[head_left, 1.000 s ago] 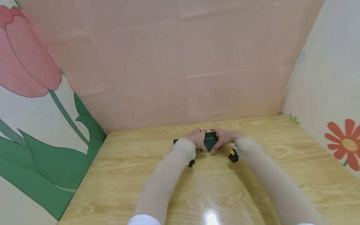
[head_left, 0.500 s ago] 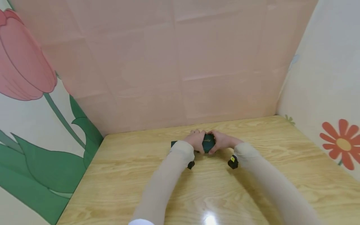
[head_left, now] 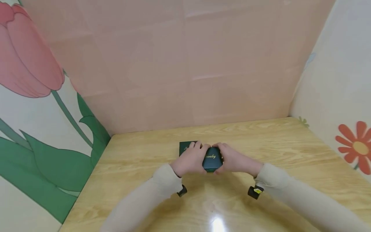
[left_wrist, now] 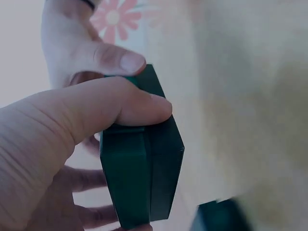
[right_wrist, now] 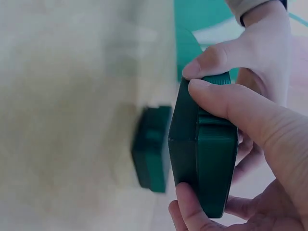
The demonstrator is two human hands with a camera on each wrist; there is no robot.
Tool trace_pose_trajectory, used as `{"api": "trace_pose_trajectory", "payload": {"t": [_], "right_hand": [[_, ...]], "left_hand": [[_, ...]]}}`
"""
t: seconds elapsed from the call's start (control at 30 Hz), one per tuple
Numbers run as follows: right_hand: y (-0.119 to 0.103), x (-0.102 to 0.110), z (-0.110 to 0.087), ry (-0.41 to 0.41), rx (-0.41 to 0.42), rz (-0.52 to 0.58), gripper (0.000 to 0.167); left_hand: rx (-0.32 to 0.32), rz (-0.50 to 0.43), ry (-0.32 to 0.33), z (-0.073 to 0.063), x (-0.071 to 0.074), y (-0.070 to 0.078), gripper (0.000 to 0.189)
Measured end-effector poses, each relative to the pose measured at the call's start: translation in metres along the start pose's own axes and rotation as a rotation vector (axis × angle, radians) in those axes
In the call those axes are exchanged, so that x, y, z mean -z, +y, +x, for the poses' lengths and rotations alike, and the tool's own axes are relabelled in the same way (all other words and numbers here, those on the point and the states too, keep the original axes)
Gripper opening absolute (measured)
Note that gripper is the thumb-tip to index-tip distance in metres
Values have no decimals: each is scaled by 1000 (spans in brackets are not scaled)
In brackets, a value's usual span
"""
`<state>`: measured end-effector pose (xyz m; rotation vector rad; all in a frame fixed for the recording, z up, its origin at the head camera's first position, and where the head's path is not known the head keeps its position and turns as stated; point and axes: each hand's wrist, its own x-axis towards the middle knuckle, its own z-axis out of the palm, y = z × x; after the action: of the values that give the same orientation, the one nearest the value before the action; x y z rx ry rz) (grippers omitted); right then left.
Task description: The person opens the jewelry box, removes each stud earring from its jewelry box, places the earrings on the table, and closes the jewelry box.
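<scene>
Both hands hold a small dark green jewelry box (head_left: pixel 212 159) with gold lettering on its lid. My left hand (head_left: pixel 191 160) grips its left side and my right hand (head_left: pixel 234 160) grips the right. In the left wrist view the lid of the held box (left_wrist: pixel 126 168) is down, and both thumbs press near its front catch. Fingers wrap the sides of the held box (right_wrist: pixel 216 159) in the right wrist view. It appears raised above the table. A second green box (head_left: pixel 185 146) rests on the table behind my left hand, which partly covers it.
The wooden table (head_left: pixel 136 148) reaches back to a wall hung with pink cloth (head_left: pixel 185 71). Painted walls with a tulip (head_left: pixel 32 61) and a red flower (head_left: pixel 360 147) stand at the left and right. Wrist cameras sit under both sleeves.
Both hands have drawn the held jewelry box toward me and apparently upward. More of the second box now shows behind my left hand, and the elbows have spread outward.
</scene>
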<state>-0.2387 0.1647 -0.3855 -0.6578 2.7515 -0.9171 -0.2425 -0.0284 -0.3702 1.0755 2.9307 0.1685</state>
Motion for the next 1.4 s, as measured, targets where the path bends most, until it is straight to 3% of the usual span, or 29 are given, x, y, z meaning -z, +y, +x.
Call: {"api": "trace_pose_trajectory", "payload": {"t": [0.2,0.53,0.83,1.07,1.2,1.4], "right_hand": [[3,-22,-13,-18,-34,-32,98],[15,-45,-20,-43,-90,-12,96],[21,-48,-17,-63,-94,-7,98],[34,-36,-20,-146,-21,-14,117],[44,-30,-17,-170,31,-64,104],[48,-31,-12,-180,37,-84,92]], "left_hand": [[24,-35,-28,-12,-26,8,92],[41,-94,-70,-16,-58,10,93],[29,-78,-72,-16,-59,8,93],[63,-111,-97,-18,-58,7,95],[74,-107,-96,-18,-58,5,96],[72,-100,-91,-18,-56,3,97]]}}
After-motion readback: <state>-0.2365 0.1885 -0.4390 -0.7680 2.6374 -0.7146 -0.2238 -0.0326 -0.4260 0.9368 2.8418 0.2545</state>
